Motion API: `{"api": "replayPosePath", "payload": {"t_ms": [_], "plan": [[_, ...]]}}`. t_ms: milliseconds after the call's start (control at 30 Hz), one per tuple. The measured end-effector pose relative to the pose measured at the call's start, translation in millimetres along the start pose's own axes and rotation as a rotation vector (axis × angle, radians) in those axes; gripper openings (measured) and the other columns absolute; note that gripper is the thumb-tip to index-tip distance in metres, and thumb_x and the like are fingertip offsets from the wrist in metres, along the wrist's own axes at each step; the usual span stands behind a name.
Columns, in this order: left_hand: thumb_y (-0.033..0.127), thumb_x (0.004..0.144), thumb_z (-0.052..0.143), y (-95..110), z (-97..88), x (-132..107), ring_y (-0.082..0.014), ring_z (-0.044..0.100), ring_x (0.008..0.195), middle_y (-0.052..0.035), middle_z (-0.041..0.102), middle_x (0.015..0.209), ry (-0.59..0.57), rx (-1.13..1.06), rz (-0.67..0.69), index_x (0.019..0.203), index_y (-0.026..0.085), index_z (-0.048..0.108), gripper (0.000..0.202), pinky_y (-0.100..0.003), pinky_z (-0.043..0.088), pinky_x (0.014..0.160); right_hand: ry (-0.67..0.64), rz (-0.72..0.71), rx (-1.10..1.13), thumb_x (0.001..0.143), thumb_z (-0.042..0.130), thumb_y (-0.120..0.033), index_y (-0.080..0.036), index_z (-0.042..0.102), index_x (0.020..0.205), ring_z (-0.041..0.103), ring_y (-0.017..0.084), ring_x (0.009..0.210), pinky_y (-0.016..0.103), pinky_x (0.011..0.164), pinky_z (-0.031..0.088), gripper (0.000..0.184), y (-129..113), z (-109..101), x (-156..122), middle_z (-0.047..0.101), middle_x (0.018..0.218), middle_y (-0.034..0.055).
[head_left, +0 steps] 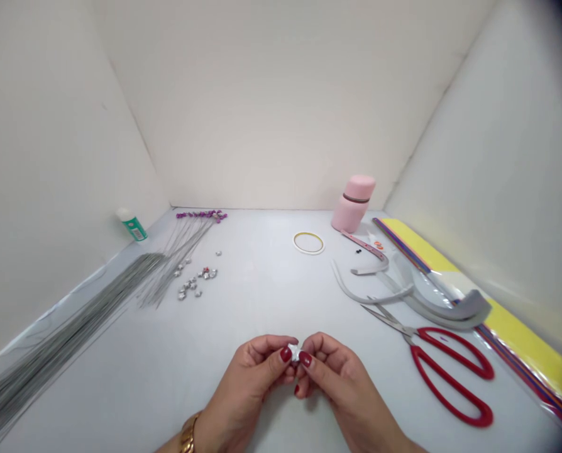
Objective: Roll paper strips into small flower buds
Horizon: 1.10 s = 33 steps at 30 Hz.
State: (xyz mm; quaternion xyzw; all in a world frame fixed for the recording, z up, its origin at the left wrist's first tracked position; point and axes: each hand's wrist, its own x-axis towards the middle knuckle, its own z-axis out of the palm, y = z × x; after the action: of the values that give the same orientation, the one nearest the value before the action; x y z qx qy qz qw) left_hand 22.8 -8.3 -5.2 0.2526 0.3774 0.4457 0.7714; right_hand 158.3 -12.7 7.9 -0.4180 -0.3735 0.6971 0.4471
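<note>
Between my two hands, low in the middle of the view, is a small silvery-white folded star (294,353). My left hand (257,371) is closed, pinching the star's left side between thumb and forefinger. From the other side my right hand (330,371) pinches it too, thumb on top and the other fingers curled beneath. Fingertips cover much of the star. Further off to the left lie several similar small silver stars (187,287), loosely grouped on the white table (262,289).
Red-handled scissors (408,330) lie right of my hands, near curled white strips (380,296) and packs of coloured sheets (507,321). Grey wires (73,333) spread leftward, beside purple-tipped stems (200,217). Behind are a tape ring (308,252), a pink flask (351,204) and a glue stick (134,226).
</note>
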Motion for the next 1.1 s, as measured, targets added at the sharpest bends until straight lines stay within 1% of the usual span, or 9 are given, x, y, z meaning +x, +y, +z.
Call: {"api": "replayPosePath", "payload": {"t_ms": [200,300,400,500,700,900,1100], "plan": [[0.019,0.077,0.061,1.6,-0.8,0.3,-0.0099,0.052,0.057,-0.0001,0.056,0.059,-0.046,0.052,0.019,0.079,0.011,0.066,0.009,-0.024,0.038,0.061,-0.024,0.022,-0.030,0.075,0.062,-0.027,-0.013,0.052,0.068,0.051,0.008,0.053,0.021,0.055,0.037,0.018,-3.7,-1.9,0.9,0.063,0.064,0.0027],[0.019,0.078,0.059,3.4,-0.3,0.0,-0.0109,0.053,0.058,-0.0005,0.056,0.059,-0.085,0.083,0.033,0.078,0.011,0.066,0.011,-0.026,0.038,0.062,-0.046,0.038,-0.056,0.075,0.062,-0.026,-0.013,0.053,0.068,0.052,0.008,0.053,0.021,0.055,0.038,0.017,-4.2,-4.2,1.0,0.063,0.064,0.0027],[0.020,0.078,0.059,4.8,0.9,-0.4,-0.0115,0.053,0.058,-0.0010,0.056,0.059,-0.117,0.115,0.054,0.075,0.010,0.066,0.012,-0.026,0.038,0.062,-0.029,0.045,-0.086,0.073,0.064,-0.028,-0.013,0.053,0.066,0.052,0.008,0.052,0.021,0.053,0.038,0.019,-4.4,-4.5,0.8,0.063,0.064,0.0024],[0.021,0.078,0.059,5.3,1.0,-0.6,-0.0116,0.053,0.058,-0.0009,0.056,0.058,-0.120,0.124,0.055,0.074,0.010,0.067,0.014,-0.026,0.038,0.062,-0.008,0.032,-0.105,0.073,0.064,-0.029,-0.013,0.053,0.067,0.052,0.008,0.052,0.020,0.053,0.039,0.021,-4.0,-3.6,0.8,0.063,0.062,0.0022],[0.021,0.076,0.061,4.3,-0.8,-0.5,-0.0110,0.052,0.058,-0.0006,0.055,0.057,-0.097,0.110,0.034,0.075,0.009,0.067,0.013,-0.024,0.037,0.061,-0.023,0.011,-0.090,0.074,0.064,-0.030,-0.013,0.050,0.068,0.052,0.008,0.053,0.020,0.054,0.040,0.023,-1.7,-4.3,1.4,0.064,0.063,0.0025],[0.021,0.078,0.060,6.4,4.9,-2.9,-0.0098,0.051,0.058,-0.0036,0.059,0.060,-0.136,0.081,0.011,0.075,0.007,0.067,0.016,-0.022,0.036,0.060,-0.006,0.002,-0.025,0.071,0.068,-0.028,-0.017,0.043,0.070,0.055,0.009,0.055,0.019,0.051,0.041,0.027,-0.8,-2.7,1.9,0.062,0.057,-0.0012],[0.022,0.078,0.059,7.5,5.7,-2.4,-0.0113,0.052,0.057,-0.0022,0.056,0.057,-0.148,0.098,0.011,0.071,0.008,0.066,0.017,-0.024,0.036,0.059,0.002,-0.008,-0.045,0.073,0.065,-0.034,-0.017,0.042,0.067,0.052,0.008,0.050,0.018,0.049,0.040,0.029,1.6,-1.1,2.2,0.057,0.054,-0.0034]]}}
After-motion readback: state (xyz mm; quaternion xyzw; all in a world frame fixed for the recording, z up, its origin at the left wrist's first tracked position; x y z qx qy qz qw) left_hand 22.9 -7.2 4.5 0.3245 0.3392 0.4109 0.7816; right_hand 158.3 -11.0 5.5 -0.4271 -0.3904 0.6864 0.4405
